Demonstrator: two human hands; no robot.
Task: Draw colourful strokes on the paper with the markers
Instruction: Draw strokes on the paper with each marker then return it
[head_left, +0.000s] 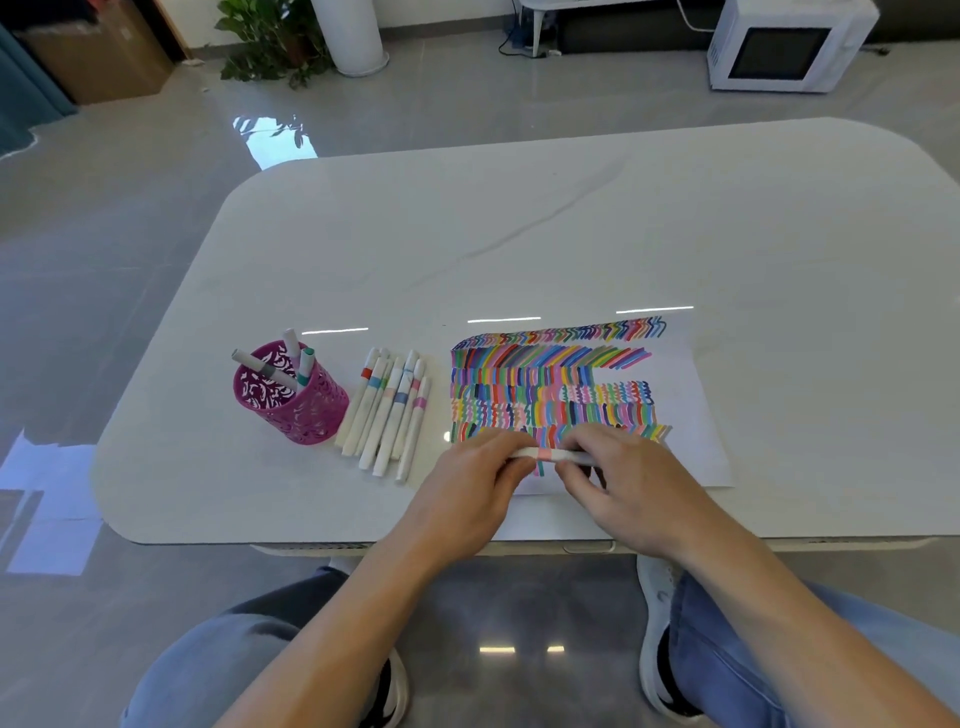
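Observation:
A white sheet of paper lies on the table, covered with several rows of colourful strokes. Over its near edge, both hands hold one white marker with a pink band level, lying left to right. My left hand grips its left end and my right hand grips its right end. The marker's ends are hidden in my fingers, so I cannot tell if a cap is on. Left of the paper lies a bundle of several white markers. A magenta cut-out pen cup holds three more markers.
The white marble-look table has a rounded front edge close to my knees. On the floor beyond stand a microwave, a potted plant and a cardboard box.

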